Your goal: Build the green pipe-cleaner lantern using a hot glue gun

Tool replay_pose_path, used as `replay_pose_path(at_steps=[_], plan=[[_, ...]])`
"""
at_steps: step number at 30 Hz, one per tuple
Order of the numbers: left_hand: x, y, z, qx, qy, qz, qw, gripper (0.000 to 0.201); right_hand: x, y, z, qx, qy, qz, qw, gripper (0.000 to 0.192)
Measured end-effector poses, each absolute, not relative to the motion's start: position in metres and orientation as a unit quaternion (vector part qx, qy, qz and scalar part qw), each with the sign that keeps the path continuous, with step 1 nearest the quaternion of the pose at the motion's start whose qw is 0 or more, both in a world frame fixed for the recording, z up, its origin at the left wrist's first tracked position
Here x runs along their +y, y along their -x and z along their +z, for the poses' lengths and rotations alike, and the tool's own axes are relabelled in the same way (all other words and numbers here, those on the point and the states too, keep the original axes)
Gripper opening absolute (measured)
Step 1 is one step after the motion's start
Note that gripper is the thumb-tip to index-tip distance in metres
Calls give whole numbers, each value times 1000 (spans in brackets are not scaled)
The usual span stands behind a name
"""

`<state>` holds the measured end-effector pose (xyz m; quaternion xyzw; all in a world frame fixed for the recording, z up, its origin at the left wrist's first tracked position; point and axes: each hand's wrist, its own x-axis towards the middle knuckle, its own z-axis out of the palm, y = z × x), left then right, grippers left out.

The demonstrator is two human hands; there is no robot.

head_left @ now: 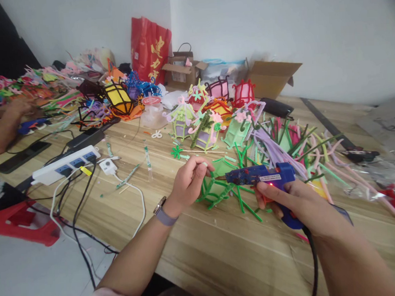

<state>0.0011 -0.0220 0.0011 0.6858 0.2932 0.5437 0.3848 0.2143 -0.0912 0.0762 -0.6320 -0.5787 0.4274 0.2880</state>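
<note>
Nearest the camera, the right forearm [354, 254] angles in over the near edge of the desk [178, 253]. Its right hand [301, 204] is closed round a blue glue gun [275, 174], nozzle aimed leftward. Beneath that nozzle, a green pipe-cleaner frame [222, 166] lies in from the near edge, between both hands. The left hand [188, 182] bends in with thumb and fingers drawn almost together beside the frame; whether they pinch anything, I cannot tell. A slip could burn those fingertips, since the tip points straight at them, and a tug on the black cord [312, 257] could jerk the gun. Loose green stems [242, 201] lie alongside; finished lanterns [216, 128] stand toward the far edge, a power strip [65, 165] by the left.
</note>
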Motion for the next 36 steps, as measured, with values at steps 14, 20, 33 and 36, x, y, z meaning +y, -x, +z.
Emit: replay_pose_path(at_steps=[14, 20, 33, 36], plan=[[-23, -2, 1, 295, -685, 543, 387, 29, -89, -219, 71, -589, 633, 426, 267, 64], [-23, -2, 1, 299, -683, 543, 386, 31, -90, -220, 72, -595, 633, 419, 265, 62], [-22, -1, 1, 288, -683, 547, 389, 26, -91, -221, 68, -602, 630, 417, 259, 62], [-23, -1, 1, 288, -684, 546, 390, 27, -92, -222, 68, -599, 631, 420, 258, 62]])
